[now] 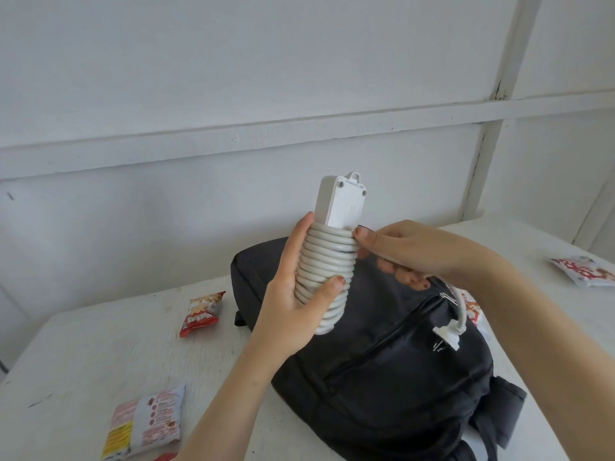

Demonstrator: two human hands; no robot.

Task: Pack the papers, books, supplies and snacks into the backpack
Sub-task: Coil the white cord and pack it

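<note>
Two snack packs (pixel 146 424) lie unpacked at the left of the bench (pixel 83 354). The left hand (pixel 293 294) grips a white power strip (pixel 342 201) upright above the black backpack (pixel 382 377). The cord (pixel 327 261) is wound round the strip. The right hand (pixel 399 251) pinches the cord's free end, and the plug (pixel 447 337) dangles over the backpack. Judged step: finishing the wrap. The next move calls for tucking in the plug, then stowing the strip. I cannot tell whether the bag is open. Another snack pack (pixel 585 271) lies far right.

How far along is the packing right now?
Done: nothing visibly packed; the inside of the backpack is hidden. In hand: the left hand grips the power strip by its wound cord, the right hand holds the cord's loose end, plug dangling. Left: the red snack packet, pale packet and far-right packet lie on the table.
</note>
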